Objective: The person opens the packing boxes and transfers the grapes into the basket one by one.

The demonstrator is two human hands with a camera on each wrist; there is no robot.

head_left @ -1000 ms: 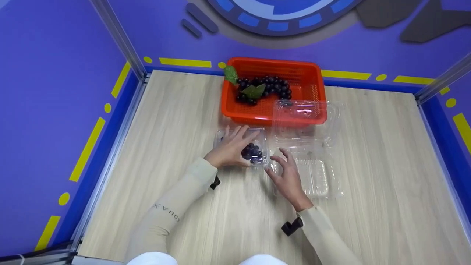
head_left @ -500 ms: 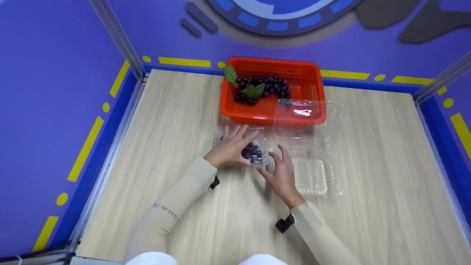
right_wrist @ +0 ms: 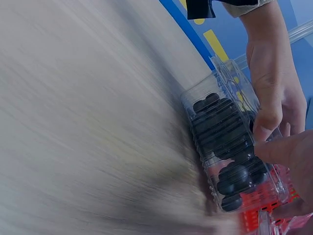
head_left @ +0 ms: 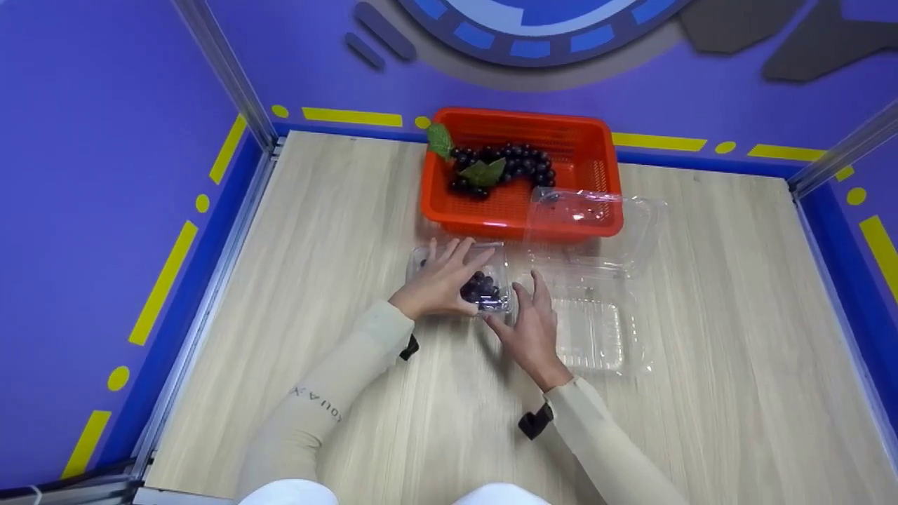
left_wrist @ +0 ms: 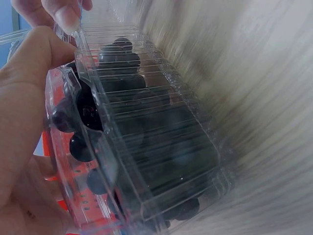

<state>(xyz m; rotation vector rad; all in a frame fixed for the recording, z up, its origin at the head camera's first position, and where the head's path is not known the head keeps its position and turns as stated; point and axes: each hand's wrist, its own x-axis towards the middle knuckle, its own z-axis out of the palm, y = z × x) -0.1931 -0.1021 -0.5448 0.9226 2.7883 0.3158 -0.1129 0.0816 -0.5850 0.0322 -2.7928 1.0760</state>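
A small clear plastic clamshell box stands on the table with dark grapes inside. Its lid lies over the grapes; whether the rim is fully snapped is hard to tell. My left hand lies across the lid with fingers spread, its thumb at the near rim. At the box's right near corner is my right hand, thumb touching the rim and the fingers along the right side. Through the box wall, the left wrist view shows the grapes packed together.
A red basket at the back holds another bunch of dark grapes with green leaves. A larger clear clamshell stands open to the right, its raised lid overlapping the basket's front. Purple walls enclose the table.
My right hand has moved left to the box's right near corner. My left hand has stayed on the lid. The larger clamshell's lid has shifted slightly right.
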